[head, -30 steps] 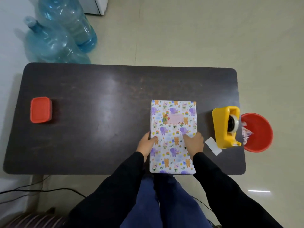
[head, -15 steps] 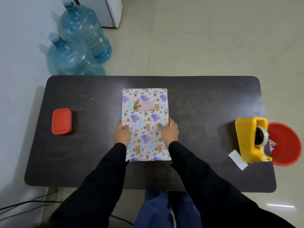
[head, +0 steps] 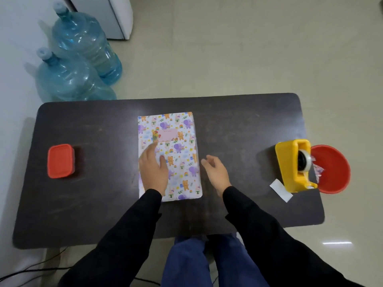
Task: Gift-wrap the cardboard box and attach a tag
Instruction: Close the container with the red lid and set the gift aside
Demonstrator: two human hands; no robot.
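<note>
We see the wrapped box lying flat at the middle of the dark bench, with its pink tag on the far half of the top. Our left hand rests flat on the box's near left part, fingers straight, gripping nothing. Our right hand is just right of the box, apart from it, fingers loosely curled and empty. A yellow tape dispenser stands at the right end, a red bowl just right of it, and a red container at the left end
</note>
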